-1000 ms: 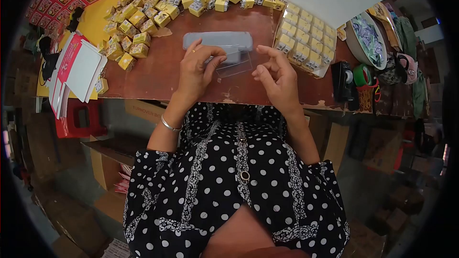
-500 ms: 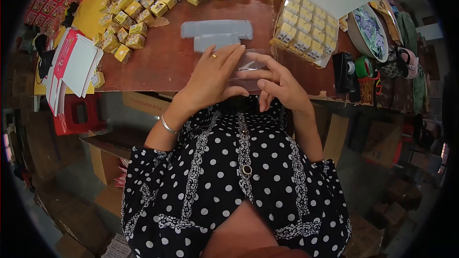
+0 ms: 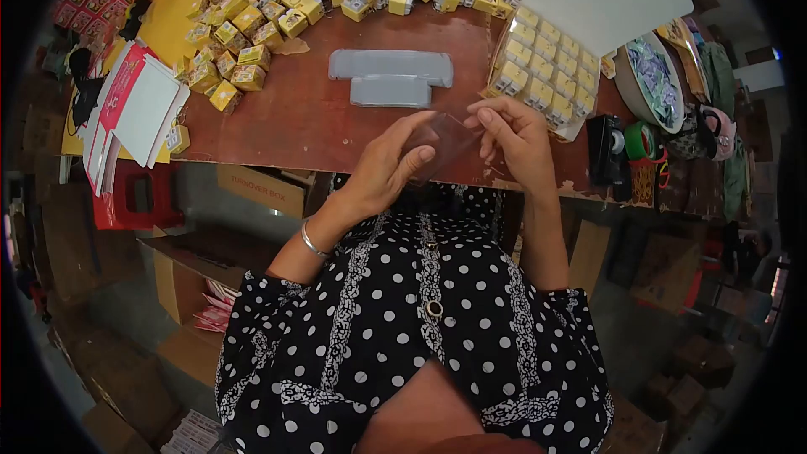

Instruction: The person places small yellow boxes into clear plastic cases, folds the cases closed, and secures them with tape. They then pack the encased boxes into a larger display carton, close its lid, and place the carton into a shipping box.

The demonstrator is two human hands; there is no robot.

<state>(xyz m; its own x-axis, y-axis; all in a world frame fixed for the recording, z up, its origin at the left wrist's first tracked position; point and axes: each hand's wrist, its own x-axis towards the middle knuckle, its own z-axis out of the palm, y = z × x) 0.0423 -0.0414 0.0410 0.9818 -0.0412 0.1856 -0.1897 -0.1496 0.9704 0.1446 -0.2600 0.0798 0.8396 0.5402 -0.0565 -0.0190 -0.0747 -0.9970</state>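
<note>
At the near edge of the surface (image 3: 294,118) — clear plastic piece (image 3: 440,139), left hand (image 3: 377,170) gripping one side, right hand (image 3: 523,145) pinching a corner between fingers. Presumably light, flexible, slippery — best held by edges.

In your view, a red stool (image 3: 113,206) stood at nine o'clock, and an open cardboard box (image 3: 171,284) with pink packets (image 3: 218,309) sat at eight. At two o'clock you had a bowl (image 3: 625,88) of green and purple packets (image 3: 652,76).

Plastic trays (image 3: 390,91) between the box pile (image 3: 248,34) and filled carton (image 3: 548,71).
</note>
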